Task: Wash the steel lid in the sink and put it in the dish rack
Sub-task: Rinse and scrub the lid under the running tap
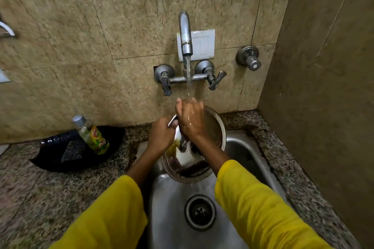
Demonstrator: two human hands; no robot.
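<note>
- At 9 o'clock on the table [40, 178], a bottle [91, 135] leans in a black tray [60, 159].
- Left hand [160, 136] is clamped on the lid's [214, 127] rim at its 10 o'clock edge.
- The lid is tilted over the sink [242, 147], at 12 o'clock from the drain [200, 212].
- Right hand [191, 119] lies flat on the lid's face, fingers loose, under water from the tap [185, 32].

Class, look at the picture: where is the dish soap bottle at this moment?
In the head view, the dish soap bottle leans on the black tray on the counter, left of the sink and the left hand.
</note>
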